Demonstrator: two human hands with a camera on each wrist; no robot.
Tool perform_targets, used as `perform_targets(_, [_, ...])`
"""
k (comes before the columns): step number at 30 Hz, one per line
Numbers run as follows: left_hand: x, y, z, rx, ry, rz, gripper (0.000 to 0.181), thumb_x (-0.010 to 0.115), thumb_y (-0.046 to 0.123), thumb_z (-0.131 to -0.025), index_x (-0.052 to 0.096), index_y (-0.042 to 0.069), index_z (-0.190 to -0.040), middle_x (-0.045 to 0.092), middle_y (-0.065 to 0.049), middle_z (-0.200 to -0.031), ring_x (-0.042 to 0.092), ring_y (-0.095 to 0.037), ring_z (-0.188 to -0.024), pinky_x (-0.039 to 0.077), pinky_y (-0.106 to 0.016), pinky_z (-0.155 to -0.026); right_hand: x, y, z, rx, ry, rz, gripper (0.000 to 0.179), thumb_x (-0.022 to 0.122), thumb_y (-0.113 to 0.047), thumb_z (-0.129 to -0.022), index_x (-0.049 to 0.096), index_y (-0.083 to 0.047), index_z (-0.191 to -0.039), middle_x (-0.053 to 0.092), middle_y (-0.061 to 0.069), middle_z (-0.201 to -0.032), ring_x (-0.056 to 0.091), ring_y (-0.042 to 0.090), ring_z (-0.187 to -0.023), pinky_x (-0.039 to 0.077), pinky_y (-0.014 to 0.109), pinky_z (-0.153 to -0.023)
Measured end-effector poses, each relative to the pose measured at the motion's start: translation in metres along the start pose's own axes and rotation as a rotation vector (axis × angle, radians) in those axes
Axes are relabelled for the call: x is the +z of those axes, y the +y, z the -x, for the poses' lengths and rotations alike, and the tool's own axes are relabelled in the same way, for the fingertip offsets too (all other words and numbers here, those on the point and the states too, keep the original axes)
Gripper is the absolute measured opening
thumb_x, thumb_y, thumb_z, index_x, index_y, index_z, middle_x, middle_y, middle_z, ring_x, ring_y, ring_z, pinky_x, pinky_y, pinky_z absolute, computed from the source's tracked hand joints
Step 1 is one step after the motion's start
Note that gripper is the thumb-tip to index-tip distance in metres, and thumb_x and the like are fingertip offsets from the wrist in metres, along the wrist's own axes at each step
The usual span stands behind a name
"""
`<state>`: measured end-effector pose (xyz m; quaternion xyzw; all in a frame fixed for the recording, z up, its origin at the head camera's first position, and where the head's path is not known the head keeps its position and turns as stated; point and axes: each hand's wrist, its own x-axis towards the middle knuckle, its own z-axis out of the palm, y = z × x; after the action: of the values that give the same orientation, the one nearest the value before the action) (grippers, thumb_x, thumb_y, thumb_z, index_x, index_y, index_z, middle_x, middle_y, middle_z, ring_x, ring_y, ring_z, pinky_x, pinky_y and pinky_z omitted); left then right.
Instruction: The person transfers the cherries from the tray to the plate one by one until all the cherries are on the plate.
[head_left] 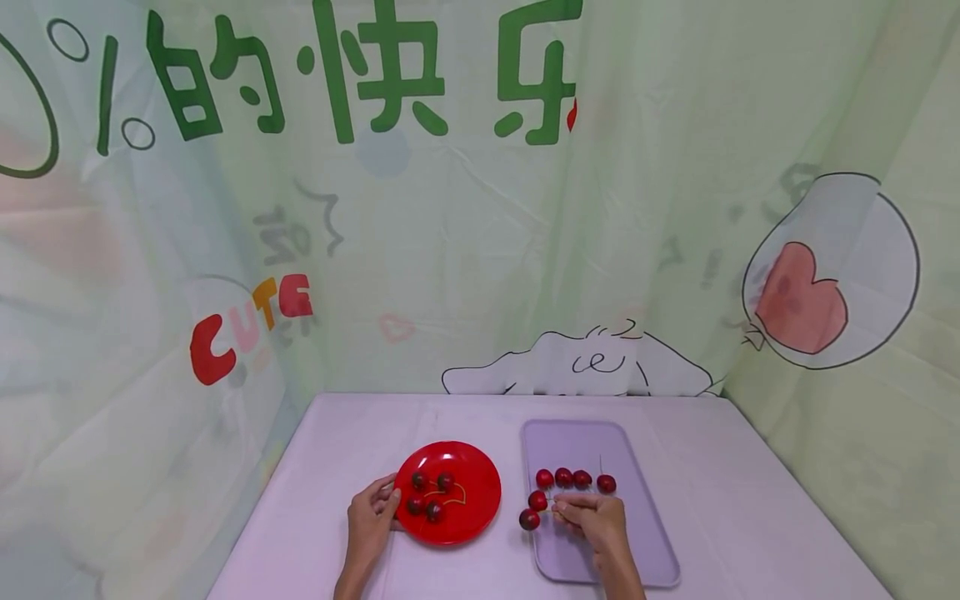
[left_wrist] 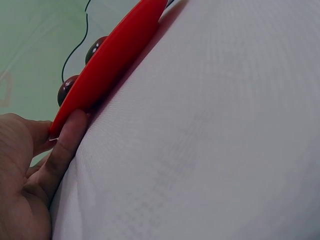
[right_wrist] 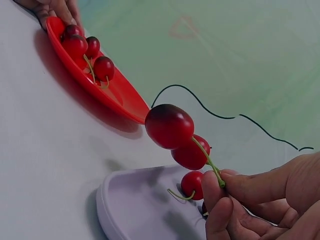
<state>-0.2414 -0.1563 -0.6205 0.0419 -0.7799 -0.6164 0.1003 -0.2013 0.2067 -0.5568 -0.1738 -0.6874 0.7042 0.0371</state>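
My left hand [head_left: 370, 517] grips the left rim of a round red plate [head_left: 480, 517], fingers under the edge in the left wrist view. Several dark red cherries [head_left: 433, 511] with green stems lie on the plate's left half. My right hand [head_left: 600, 523] pinches the green stem [right_wrist: 204, 152] of a pair of cherries [right_wrist: 169, 126] between thumb and fingertips. The pair hangs over the left edge of a pale purple tray [head_left: 645, 550], above its surface. Several more cherries [head_left: 563, 477] sit in a row across the tray's middle, partly hidden by my hand in the right wrist view.
Plate and tray stand side by side on a table with a white cloth [head_left: 300, 500], a narrow strip between them. Printed curtains [head_left: 480, 250] enclose the table at the back and both sides.
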Motion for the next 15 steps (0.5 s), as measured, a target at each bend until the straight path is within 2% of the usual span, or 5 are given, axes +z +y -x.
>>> perform_targets(15, [0.0, 0.001, 0.0, -0.012, -0.007, -0.002, 0.037, 0.066, 0.001, -0.107, 0.067, -0.004, -0.143, 0.077, -0.025, -0.118, 0.077, -0.018, -0.08, 0.066, -0.027, -0.059, 0.014, -0.013, 0.009, 0.006, -0.022, 0.006, 0.024, 0.079, 0.01, -0.092, 0.075, 0.018, -0.114, 0.083, 0.017, -0.087, 0.08, 0.018, -0.07, 0.065, 0.025, -0.063])
